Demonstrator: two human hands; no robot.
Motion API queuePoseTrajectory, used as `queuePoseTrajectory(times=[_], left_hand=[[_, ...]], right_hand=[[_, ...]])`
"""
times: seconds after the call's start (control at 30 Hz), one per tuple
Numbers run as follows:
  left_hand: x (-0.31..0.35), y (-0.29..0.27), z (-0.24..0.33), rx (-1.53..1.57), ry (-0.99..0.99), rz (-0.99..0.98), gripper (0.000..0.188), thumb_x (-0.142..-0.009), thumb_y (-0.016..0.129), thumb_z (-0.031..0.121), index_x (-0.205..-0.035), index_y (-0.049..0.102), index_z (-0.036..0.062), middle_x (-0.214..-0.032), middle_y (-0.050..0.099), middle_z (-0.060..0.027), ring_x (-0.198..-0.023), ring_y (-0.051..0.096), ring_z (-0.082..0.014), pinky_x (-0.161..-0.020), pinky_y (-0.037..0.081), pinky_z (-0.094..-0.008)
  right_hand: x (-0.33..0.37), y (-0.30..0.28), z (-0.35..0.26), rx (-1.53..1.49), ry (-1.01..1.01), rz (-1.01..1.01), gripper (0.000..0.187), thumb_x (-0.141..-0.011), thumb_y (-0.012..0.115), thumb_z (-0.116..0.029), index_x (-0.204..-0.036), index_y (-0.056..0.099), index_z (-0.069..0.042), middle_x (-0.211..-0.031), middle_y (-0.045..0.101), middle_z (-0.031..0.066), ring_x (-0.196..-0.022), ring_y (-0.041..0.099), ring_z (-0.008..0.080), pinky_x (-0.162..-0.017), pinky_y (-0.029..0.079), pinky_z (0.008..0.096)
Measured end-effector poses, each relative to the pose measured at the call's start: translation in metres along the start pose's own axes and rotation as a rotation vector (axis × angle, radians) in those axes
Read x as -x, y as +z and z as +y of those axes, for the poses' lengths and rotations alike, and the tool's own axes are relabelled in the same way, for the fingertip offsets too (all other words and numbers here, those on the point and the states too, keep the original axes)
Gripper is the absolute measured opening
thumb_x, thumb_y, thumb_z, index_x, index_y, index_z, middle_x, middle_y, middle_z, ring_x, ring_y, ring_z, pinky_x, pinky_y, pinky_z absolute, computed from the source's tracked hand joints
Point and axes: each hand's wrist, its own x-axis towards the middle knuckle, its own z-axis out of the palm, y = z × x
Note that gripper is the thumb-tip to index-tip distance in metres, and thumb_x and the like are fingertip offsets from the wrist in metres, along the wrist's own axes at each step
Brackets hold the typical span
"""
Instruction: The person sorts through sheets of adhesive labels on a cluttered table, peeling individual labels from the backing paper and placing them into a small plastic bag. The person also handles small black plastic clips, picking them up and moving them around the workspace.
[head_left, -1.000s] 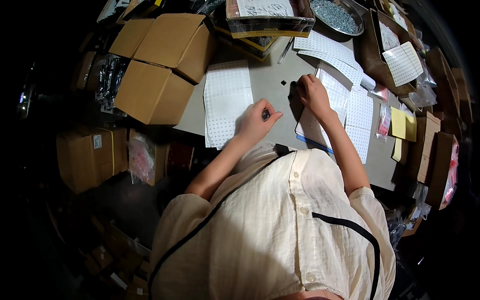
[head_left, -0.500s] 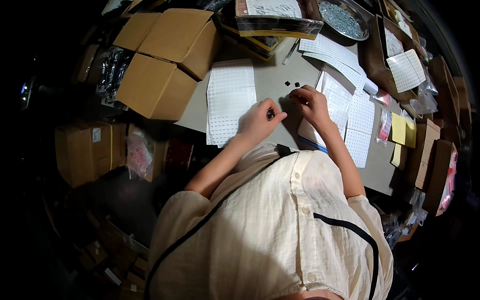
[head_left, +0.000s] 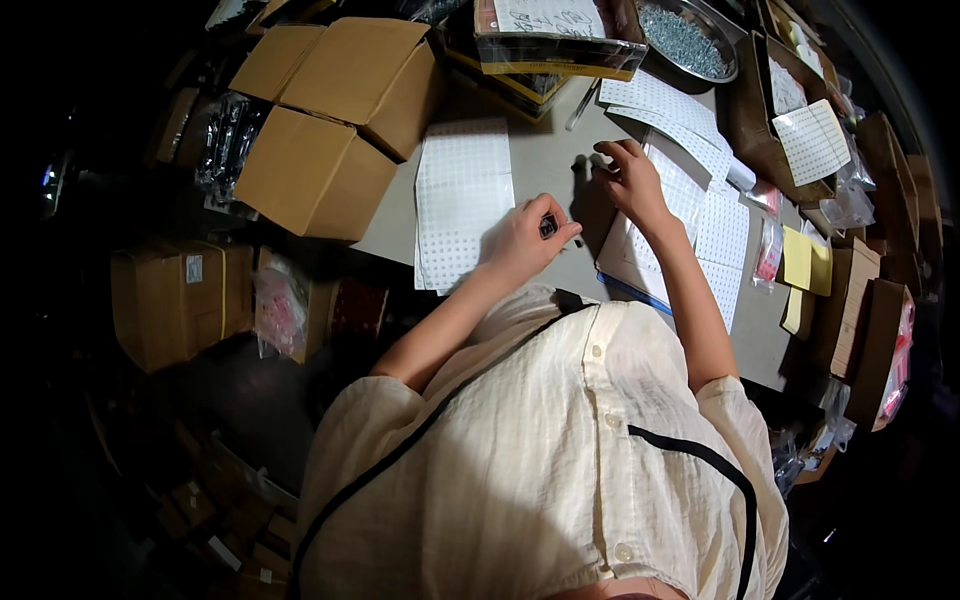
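Left hand (head_left: 527,241) grasps a small, dark, squarish piece (head_left: 548,226) above a flat grey tabletop (head_left: 545,150); right hand (head_left: 634,182), fingers bent — I cannot tell if it's gripping.

Dark piece (head_left: 548,227) inside the curled left hand (head_left: 525,240) partly hidden, kind unclear. Whether right hand (head_left: 633,186) grips anything: cannot tell, too dim at the fingertips. Metal bowl (head_left: 730,66) and open box (head_left: 560,59) cut by upper edge; white sheets (head_left: 463,200) patterned too finely to read.
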Motion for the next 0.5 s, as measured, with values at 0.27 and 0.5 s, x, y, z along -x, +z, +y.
queuePoseTrajectory(times=[0.27,0.5], left_hand=[[-0.004,0.000,0.001,0.048,0.006,0.025,0.024,-0.084,0.080,0.017,-0.086,0.060,0.0040,-0.079,0.071,-0.0097,-0.075,0.071,-0.0224,-0.070,0.056,-0.0346],[-0.002,0.003,-0.008,-0.036,-0.024,0.063,0.025,-0.084,0.078,0.021,-0.090,0.059,0.0059,-0.082,0.069,-0.0109,-0.079,0.069,-0.0309,-0.069,0.054,-0.0405]], right_hand=[[-0.006,0.032,0.015,0.115,-0.237,-0.094,0.027,-0.079,0.068,-0.002,-0.106,0.070,-0.002,-0.097,0.063,0.0190,-0.089,0.063,0.0382,-0.081,0.053,0.0433],[0.028,0.008,-0.048,-0.807,0.180,-0.281,0.014,-0.086,0.071,-0.001,-0.099,0.074,-0.001,-0.092,0.066,0.0084,-0.081,0.066,0.0172,-0.075,0.053,0.0286]])
